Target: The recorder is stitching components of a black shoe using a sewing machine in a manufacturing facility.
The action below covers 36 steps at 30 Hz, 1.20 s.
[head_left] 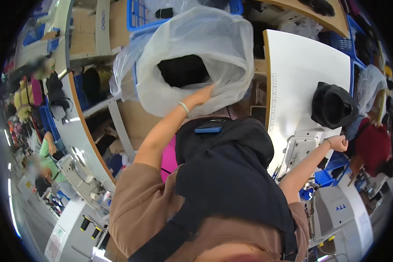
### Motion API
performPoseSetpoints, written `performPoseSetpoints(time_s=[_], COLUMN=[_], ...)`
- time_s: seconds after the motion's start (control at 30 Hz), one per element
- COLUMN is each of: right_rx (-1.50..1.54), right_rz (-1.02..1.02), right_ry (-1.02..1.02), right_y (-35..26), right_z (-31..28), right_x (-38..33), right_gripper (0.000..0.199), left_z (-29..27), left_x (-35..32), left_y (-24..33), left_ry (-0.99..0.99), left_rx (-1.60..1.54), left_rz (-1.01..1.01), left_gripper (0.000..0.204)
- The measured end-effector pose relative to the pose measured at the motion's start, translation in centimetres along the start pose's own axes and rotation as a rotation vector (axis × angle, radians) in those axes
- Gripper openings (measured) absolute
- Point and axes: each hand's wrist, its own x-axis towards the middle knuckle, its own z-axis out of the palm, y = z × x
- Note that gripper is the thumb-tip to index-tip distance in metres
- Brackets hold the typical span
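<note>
The left grip (200,97) was set at the near rim of one large plastic bag (214,35), with the fingers laid against the film and partly overlaid by it; whether they were pinched tight on it cannot be told. The right grip (338,143) was clenched into a fist beside the right edge of the desk (301,78), well apart from the bag; whether anything was enclosed in it cannot be told.

The bag was seen as whitish and translucent, crumpled and puffed out, with its wide mouth turned toward the wearer and its rim folded into loose creases. Inside, a black mass (183,70) was shown, its details lost in the dark. The bag was placed in front of the wearer, most of it spread beyond the left grip, and the black mass was located just past the fingers.

Two hands were counted, each marked by one band at the wrist: a pale one (184,108) on the left, a dark one (330,143) on the right. On the white desk, one black fabric piece (332,105) was left bunched, near the right grip, and one measuring strip (273,105) was fixed along the left edge. Behind the bag, one blue basket (137,15) was partly covered.
</note>
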Motion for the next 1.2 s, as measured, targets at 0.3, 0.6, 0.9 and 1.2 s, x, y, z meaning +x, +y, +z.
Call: performPoseSetpoints(time_s=[0.3,0.6,0.9,1.2], right_rx=[0.856,0.371,0.124,0.280], right_rz=[-1.126,-1.381,-1.892,-1.659], right_ry=[-2.192,-1.609,-1.571,-1.587], right_y=[-24.5,-23.8,-23.6,-17.7], right_z=[-7.2,2.7,0.0,-2.4], right_x=[-38.7,-52.1,-56.0,-53.9], right_gripper=[0.026,0.037,0.024,0.049], left_z=[-1.6,-17.3,-29.4,-20.9], left_x=[-1.5,-3.8,0.9,2.4], left_y=[-2.2,-9.1,-9.0,-9.3], left_ry=[-0.210,0.495,0.353,0.477], left_rx=[-0.102,0.004,-0.764,0.065], left_rz=[-0.037,-0.212,-0.113,0.026], left_gripper=[0.045,0.040,0.051,0.017])
